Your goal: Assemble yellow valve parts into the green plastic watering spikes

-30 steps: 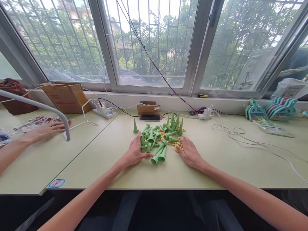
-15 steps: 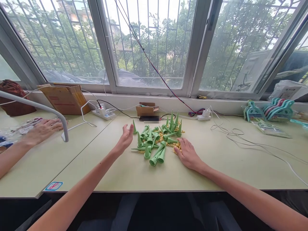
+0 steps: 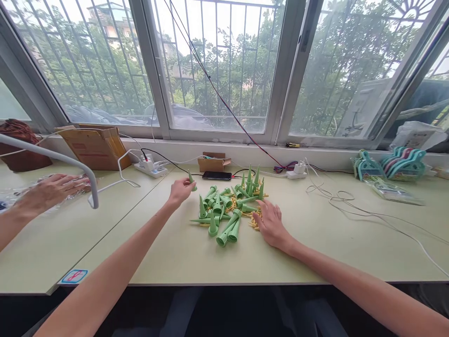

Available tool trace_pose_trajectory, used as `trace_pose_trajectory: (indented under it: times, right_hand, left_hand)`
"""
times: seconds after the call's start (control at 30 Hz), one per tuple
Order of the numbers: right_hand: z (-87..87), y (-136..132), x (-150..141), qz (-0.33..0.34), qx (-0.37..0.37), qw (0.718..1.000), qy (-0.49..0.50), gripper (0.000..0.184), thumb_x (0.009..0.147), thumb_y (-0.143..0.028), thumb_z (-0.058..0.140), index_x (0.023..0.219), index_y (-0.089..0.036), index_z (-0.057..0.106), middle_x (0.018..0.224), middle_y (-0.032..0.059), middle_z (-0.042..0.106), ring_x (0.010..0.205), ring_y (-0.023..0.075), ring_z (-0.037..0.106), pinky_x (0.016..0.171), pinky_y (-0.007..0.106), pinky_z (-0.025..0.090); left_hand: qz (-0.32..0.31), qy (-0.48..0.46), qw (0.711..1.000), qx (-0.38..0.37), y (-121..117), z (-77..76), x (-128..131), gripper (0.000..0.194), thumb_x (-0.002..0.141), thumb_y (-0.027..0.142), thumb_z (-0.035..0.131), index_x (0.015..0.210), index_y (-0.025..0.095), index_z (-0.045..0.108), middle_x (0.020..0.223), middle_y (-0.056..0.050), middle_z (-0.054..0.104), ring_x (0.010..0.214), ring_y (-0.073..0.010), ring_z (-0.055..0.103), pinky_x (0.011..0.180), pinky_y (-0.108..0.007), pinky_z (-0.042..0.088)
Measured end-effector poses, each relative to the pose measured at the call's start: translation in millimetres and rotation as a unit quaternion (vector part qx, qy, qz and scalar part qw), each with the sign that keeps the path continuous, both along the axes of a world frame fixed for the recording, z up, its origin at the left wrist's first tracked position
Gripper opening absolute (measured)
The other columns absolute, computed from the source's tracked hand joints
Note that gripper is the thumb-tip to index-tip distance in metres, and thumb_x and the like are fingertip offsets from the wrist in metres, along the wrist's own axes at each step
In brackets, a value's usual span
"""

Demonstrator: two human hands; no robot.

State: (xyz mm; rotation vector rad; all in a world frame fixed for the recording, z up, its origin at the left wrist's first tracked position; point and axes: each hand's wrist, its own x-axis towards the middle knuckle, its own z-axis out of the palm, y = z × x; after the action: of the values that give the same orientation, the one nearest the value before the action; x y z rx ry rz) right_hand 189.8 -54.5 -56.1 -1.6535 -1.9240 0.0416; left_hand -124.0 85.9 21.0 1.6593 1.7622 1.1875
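Observation:
My left hand [image 3: 181, 191] is closed around the base of an upright green plastic watering spike [image 3: 190, 176], at the left of the pile. Beside it, many more green spikes [image 3: 212, 225] lie or stand in a heap. Two with open round ends [image 3: 233, 234] point toward me at the front. My right hand [image 3: 272, 223] lies at the heap's right edge, fingers stretched and a little bent, thumb apart. It touches small yellow plastic pieces [image 3: 254, 225], and its fingertips are close to a lying green spike. More yellow pieces show among the spikes.
A black phone [image 3: 216, 176] lies behind the heap, before a small open cardboard box [image 3: 212, 162]. Power strips [image 3: 151, 167] and loose cables [image 3: 336, 196] are on the table. Teal hangers [image 3: 403, 164] stand far right. Another person's hand [image 3: 52, 192] works at the left, behind a white bent tube [image 3: 70, 159].
My left hand has gone from open beside the standing spike to closed around it, shifting it slightly left. My right hand stays nearly in place. The view has tilted slightly.

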Motion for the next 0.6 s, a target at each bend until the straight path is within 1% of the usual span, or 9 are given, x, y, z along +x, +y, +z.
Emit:
trace_pose_trajectory:
  times: [0.07,0.13,0.2,0.27,0.33,0.43,0.5,0.57,0.6]
  right_hand:
    - [3.1,1.4,-1.2,0.0,0.051,0.999,0.018,0.042,0.102,-0.045,0.024,0.136,-0.025,0.037,0.138,0.013,0.045,0.135,0.0253,0.036,0.115,0.058,0.014]
    - [6.8,3.1,-2.6,0.015,0.112,0.993,0.034,0.036,0.101,-0.041,0.027,0.131,-0.024,0.04,0.134,0.0122,0.047,0.132,0.0251,0.039,0.114,0.056,0.016]
    - [9.9,4.8,-4.1,0.043,0.162,0.985,0.046,0.032,0.101,-0.036,0.031,0.128,-0.024,0.042,0.13,0.0116,0.049,0.128,0.0249,0.042,0.112,0.052,0.024]
    - [12.0,5.9,-5.1,0.069,0.193,0.977,0.06,0.03,0.1,-0.033,0.033,0.126,-0.023,0.044,0.126,0.0112,0.052,0.124,0.0252,0.045,0.108,0.05,0.029]
    - [13.5,6.0,-5.3,0.083,0.207,0.971,0.081,0.029,0.099,-0.032,0.035,0.125,-0.023,0.045,0.122,0.0112,0.054,0.121,0.0255,0.048,0.105,0.048,0.034]
    - [16.0,5.5,-4.6,0.1,0.214,0.965,0.117,0.029,0.098,-0.035,0.039,0.123,-0.022,0.045,0.118,0.0117,0.055,0.113,0.025,0.053,0.097,0.045,0.043]
    - [17.7,5.8,-3.7,0.118,0.219,0.959,0.134,0.029,0.096,-0.035,0.042,0.122,-0.022,0.045,0.11,0.0104,0.057,0.103,0.023,0.058,0.089,0.041,0.049]
    - [19.1,6.7,-2.3,0.124,0.225,0.954,0.154,0.022,0.096,-0.032,0.043,0.116,-0.022,0.048,0.101,0.0079,0.059,0.092,0.0203,0.06,0.082,0.037,0.052]
    - [19.6,7.2,-1.5,0.121,0.23,0.951,0.165,0.019,0.096,-0.03,0.043,0.112,-0.022,0.049,0.098,0.0067,0.059,0.088,0.0191,0.061,0.079,0.035,0.053]
  left_hand:
    - [-0.019,-0.006,0.996,0.085,-9.1,21.6,8.3,0.031,0.071,0.044,0.069,0.087,0.017,0.071,0.088,-0.008,0.073,0.085,-0.0225,0.069,0.075,-0.03,0.054]
    - [-0.068,0.003,0.987,0.147,-23.6,45.3,24.4,0.034,0.072,0.048,0.069,0.088,0.017,0.072,0.085,-0.007,0.073,0.08,-0.0207,0.069,0.075,-0.03,0.053]
    - [-0.14,0.027,0.975,0.172,-41.6,65.9,47.6,0.033,0.073,0.047,0.068,0.085,0.017,0.073,0.083,-0.006,0.072,0.079,-0.0192,0.068,0.075,-0.029,0.052]
    - [-0.206,0.081,0.959,0.179,-59.8,79.3,75.0,0.029,0.074,0.045,0.068,0.079,0.017,0.073,0.081,-0.005,0.071,0.078,-0.0175,0.065,0.075,-0.029,0.05]
    - [-0.251,0.119,0.946,0.167,-75.1,84.1,102.6,0.027,0.072,0.043,0.069,0.075,0.017,0.072,0.073,-0.003,0.068,0.073,-0.016,0.062,0.069,-0.027,0.047]
    - [-0.318,0.149,0.922,0.166,-90.3,79.2,137.7,0.028,0.074,0.04,0.066,0.06,0.016,0.063,0.061,0.0,0.059,0.065,-0.013,0.054,0.06,-0.025,0.04]
    - [-0.355,0.138,0.911,0.158,-95.9,72.9,153.9,0.031,0.073,0.036,0.067,0.053,0.016,0.053,0.057,0.002,0.053,0.059,-0.0103,0.046,0.056,-0.024,0.035]
    - [-0.378,0.133,0.907,0.131,-98.8,67.3,163.6,0.036,0.073,0.035,0.067,0.051,0.017,0.044,0.051,0.005,0.04,0.053,-0.009,0.035,0.051,-0.024,0.028]
    - [-0.383,0.127,0.906,0.124,-99.6,65.1,166.3,0.039,0.073,0.036,0.067,0.05,0.017,0.041,0.05,0.005,0.036,0.053,-0.0088,0.031,0.051,-0.024,0.026]
